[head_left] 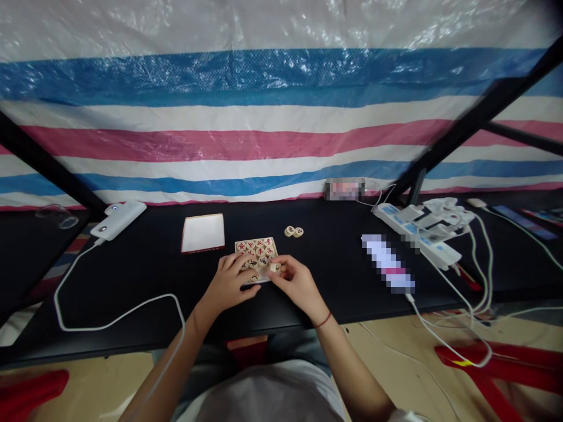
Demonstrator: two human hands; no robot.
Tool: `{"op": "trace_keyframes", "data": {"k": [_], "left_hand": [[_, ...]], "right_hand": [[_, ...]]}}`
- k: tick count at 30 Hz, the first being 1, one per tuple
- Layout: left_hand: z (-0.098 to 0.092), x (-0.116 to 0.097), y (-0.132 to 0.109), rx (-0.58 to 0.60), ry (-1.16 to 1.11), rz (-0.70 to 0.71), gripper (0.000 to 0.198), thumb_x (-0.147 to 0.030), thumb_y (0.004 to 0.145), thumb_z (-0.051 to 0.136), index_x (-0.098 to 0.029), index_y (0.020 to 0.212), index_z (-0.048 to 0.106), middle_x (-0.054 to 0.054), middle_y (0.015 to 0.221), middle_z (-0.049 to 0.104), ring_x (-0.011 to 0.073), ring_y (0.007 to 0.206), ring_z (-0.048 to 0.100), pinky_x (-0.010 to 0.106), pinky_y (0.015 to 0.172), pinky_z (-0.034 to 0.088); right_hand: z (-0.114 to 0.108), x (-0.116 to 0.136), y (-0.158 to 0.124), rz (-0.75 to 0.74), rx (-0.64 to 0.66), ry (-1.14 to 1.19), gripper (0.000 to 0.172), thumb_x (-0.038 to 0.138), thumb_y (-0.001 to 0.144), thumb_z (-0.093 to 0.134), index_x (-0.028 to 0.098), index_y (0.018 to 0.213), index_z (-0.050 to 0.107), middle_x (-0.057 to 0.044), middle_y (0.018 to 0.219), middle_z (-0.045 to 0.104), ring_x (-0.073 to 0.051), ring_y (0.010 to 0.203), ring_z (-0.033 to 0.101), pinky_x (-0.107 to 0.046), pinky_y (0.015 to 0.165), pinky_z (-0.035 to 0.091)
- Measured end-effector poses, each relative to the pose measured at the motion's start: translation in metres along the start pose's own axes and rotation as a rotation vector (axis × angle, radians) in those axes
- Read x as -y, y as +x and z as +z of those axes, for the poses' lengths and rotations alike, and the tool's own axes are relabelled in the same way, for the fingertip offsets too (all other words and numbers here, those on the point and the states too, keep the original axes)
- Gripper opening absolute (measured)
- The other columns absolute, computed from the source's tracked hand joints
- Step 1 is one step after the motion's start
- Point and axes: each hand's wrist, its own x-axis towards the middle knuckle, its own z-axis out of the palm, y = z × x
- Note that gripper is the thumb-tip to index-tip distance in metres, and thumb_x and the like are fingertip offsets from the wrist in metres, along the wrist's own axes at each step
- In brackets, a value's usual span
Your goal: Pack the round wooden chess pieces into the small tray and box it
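A small shallow box [264, 274] of round Chinese chess pieces sits on the black table in front of me. Its far rows show pieces with red characters [259, 252], and pieces with black characters [263, 261] lie nearer. My left hand [229, 282] rests over the box's left side, its fingers apart and touching the pieces, part of which it hides. Between the thumb and fingers of my right hand [297, 281] is one Chinese chess piece [275, 268], held at the box's near right corner. Two loose stacks of pieces [294, 231] stand just beyond the box, to the right.
A white-lined box lid [203, 233] lies left of the box. On the right are a phone [387, 264] with a cable and a power strip [417, 234] with chargers. A white device [118, 220] trails its cable at left. Striped sheeting [264, 140] hangs behind the table.
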Motion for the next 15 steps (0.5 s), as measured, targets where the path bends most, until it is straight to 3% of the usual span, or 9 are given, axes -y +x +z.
{"op": "trace_keyframes", "data": {"k": [4,9,15], "left_hand": [[0.003,0.002,-0.004,-0.019,0.006,-0.033,0.026,-0.035,0.080,0.064,-0.025,0.104,0.067,0.007,0.124,0.059,0.0281,0.116,0.047,0.044,0.098,0.037],[0.003,0.004,-0.007,-0.037,-0.022,-0.086,0.033,-0.034,0.077,0.065,-0.023,0.108,0.064,0.008,0.124,0.058,0.0282,0.117,0.047,0.043,0.099,0.037],[0.002,0.004,-0.008,-0.016,-0.062,-0.107,0.033,-0.033,0.077,0.065,-0.024,0.109,0.064,0.008,0.125,0.057,0.0273,0.116,0.047,0.042,0.098,0.038]], "right_hand": [[0.013,0.008,-0.004,-0.128,0.033,-0.282,0.017,0.026,0.078,0.065,0.022,0.095,0.065,-0.005,0.095,0.066,-0.013,0.064,0.058,-0.028,0.064,0.051],[0.026,0.012,-0.002,-0.194,0.074,-0.594,0.015,0.027,0.081,0.068,0.021,0.093,0.063,-0.005,0.086,0.067,-0.021,0.080,0.062,-0.033,0.074,0.049],[0.028,0.014,-0.005,-0.259,0.115,-0.681,0.008,0.028,0.087,0.062,0.021,0.087,0.064,-0.005,0.083,0.067,-0.021,0.080,0.060,-0.033,0.074,0.047]]}}
